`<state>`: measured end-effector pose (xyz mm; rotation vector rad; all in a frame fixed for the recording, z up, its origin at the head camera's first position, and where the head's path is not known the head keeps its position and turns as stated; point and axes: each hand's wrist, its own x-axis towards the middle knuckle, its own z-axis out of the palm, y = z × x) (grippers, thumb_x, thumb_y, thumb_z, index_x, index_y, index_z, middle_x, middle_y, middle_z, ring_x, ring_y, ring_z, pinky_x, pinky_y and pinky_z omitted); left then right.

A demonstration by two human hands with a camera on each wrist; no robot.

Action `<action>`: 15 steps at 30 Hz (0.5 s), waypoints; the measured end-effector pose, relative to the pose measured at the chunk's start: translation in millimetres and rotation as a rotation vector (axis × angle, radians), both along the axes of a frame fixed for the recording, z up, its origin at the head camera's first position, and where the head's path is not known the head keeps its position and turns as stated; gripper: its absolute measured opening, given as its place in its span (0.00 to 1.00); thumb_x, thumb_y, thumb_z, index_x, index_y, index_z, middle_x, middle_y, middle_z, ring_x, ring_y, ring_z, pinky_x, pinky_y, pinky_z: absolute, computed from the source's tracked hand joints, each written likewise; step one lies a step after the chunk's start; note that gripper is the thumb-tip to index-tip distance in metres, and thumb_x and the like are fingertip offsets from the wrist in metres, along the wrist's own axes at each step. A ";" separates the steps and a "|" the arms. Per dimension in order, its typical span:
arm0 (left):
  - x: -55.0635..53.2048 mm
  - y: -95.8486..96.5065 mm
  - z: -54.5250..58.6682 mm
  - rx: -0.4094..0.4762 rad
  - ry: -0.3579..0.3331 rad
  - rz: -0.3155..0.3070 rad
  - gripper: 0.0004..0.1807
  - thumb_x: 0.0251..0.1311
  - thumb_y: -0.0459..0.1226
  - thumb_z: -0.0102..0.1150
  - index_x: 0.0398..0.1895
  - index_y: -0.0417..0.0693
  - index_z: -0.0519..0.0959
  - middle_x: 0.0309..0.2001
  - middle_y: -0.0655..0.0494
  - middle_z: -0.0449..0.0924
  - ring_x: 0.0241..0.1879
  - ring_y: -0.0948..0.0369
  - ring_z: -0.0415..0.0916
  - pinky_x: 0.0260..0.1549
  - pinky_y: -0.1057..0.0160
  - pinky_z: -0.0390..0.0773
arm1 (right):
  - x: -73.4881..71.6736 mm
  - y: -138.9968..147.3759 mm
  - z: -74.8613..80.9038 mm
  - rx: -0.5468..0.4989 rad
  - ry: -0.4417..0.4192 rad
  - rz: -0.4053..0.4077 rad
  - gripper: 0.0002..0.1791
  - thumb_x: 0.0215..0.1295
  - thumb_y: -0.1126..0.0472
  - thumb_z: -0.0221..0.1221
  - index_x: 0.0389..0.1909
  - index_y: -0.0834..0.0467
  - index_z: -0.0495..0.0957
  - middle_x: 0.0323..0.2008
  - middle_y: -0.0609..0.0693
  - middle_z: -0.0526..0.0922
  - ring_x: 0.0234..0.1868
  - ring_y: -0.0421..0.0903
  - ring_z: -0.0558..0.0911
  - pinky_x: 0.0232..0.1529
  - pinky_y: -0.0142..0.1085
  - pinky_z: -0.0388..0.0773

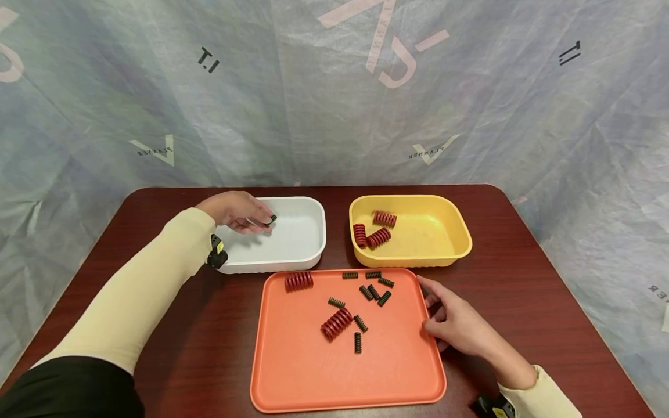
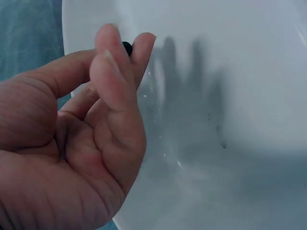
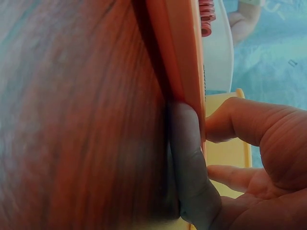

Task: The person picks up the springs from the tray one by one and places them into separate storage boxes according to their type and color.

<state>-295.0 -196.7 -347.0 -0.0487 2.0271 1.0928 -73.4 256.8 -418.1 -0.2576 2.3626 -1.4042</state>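
Note:
Over the left part of the white bin [image 1: 292, 232], my left hand [image 1: 235, 212] pinches a small dark green spring [image 1: 272, 219] between thumb and fingers. In the left wrist view only a dark end of that spring [image 2: 127, 48] shows; the fingers hide the rest. My right hand [image 1: 460, 322] grips the right rim of the orange tray [image 1: 303, 371], thumb above and a finger [image 3: 186, 139] against its outer side. On the tray lie several small dark green springs [image 1: 358, 342] and two larger red springs [image 1: 337, 324].
A yellow bin [image 1: 434, 232] stands behind the tray on the right, with three red springs [image 1: 384, 219] at its left end. All of it stands on a dark red wooden table [image 1: 183, 348]. A grey printed sheet [image 1: 334, 116] hangs behind the table and at its sides.

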 end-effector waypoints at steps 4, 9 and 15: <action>-1.1 2.1 -4.3 -0.020 -0.002 0.001 0.21 0.75 0.35 0.58 0.67 0.39 0.72 0.47 0.48 0.88 0.26 0.68 0.80 0.27 0.72 0.81 | 0.1 -0.1 0.3 0.000 0.002 0.000 0.48 0.61 0.76 0.61 0.81 0.61 0.51 0.48 0.64 0.72 0.31 0.53 0.84 0.17 0.44 0.85; -1.4 3.9 -5.0 -0.038 -0.013 0.002 0.20 0.75 0.33 0.57 0.67 0.39 0.74 0.46 0.48 0.88 0.24 0.69 0.79 0.26 0.72 0.79 | 0.2 -0.4 0.2 0.003 0.006 0.000 0.48 0.61 0.76 0.61 0.81 0.61 0.51 0.48 0.64 0.72 0.32 0.52 0.84 0.17 0.44 0.85; -1.9 4.9 -5.8 -0.043 -0.016 0.008 0.20 0.75 0.33 0.57 0.67 0.38 0.74 0.42 0.51 0.89 0.24 0.70 0.79 0.25 0.72 0.79 | 0.4 -0.6 0.2 0.005 0.009 -0.002 0.47 0.62 0.76 0.61 0.81 0.61 0.52 0.47 0.64 0.72 0.31 0.52 0.84 0.17 0.44 0.85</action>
